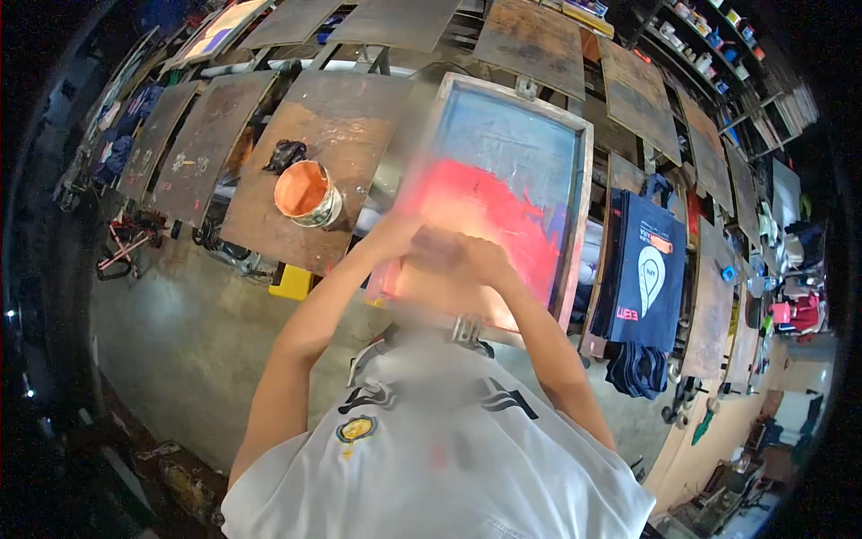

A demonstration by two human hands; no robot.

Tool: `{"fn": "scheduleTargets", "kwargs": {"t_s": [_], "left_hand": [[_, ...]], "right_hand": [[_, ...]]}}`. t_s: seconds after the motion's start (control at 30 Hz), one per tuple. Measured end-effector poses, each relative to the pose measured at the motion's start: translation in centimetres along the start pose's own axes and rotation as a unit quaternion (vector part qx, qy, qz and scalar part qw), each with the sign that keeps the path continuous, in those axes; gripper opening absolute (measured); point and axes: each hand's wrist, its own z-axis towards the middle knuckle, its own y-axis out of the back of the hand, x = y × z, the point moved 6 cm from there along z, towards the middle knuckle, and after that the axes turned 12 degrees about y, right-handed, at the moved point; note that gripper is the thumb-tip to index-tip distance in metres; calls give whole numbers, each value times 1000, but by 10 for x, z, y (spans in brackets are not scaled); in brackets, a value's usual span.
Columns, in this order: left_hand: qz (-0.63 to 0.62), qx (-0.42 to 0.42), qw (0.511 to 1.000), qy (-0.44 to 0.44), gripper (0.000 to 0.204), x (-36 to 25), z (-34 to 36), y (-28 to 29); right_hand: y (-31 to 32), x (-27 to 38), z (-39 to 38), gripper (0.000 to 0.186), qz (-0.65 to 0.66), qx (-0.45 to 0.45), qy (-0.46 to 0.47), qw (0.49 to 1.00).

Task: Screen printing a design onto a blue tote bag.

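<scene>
A wooden-framed printing screen [582,198] lies in front of me, its mesh blue at the far end. Wet red ink [480,199] covers much of the middle and near part. Over the near half, my left hand [404,232] and my right hand [485,258] are close together, closed on a dark, blurred squeegee [436,244]. Its blade and lower edge are hidden by blur. Metal clamps [467,329] sit at the screen's near edge, close to my shirt.
To the left, a bucket of orange ink [305,190] stands on a board beside a crumpled black item [285,155]. Stacked dark blue printed bags [639,269] lie right of the screen. Rows of boards [530,45] extend beyond. A yellow container [291,282] is below the left board.
</scene>
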Motion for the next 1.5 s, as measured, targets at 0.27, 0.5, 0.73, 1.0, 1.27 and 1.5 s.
{"fn": "scheduleTargets", "kwargs": {"t_s": [0.27, 0.5, 0.73, 1.0, 1.27, 1.5], "left_hand": [[-44, 28, 997, -50, 54, -36, 18, 19], [78, 99, 982, -140, 47, -114, 77, -6], [237, 190, 929, -211, 52, -150, 113, -73], [99, 161, 946, -263, 62, -112, 115, -60], [39, 78, 990, -109, 63, -28, 81, -7], [13, -165, 985, -38, 58, 10, 1, 13]], "right_hand": [[23, 10, -31, 56, 72, -67, -9, 995], [28, 3, -93, 37, 90, -200, -170, 961], [-11, -3, -118, 60, 97, -212, -337, 912], [3, -3, -102, 58, 109, -183, -383, 899], [15, -27, -16, 54, 83, -98, -243, 962], [28, -9, 53, 49, -12, -4, -50, 999]]}}
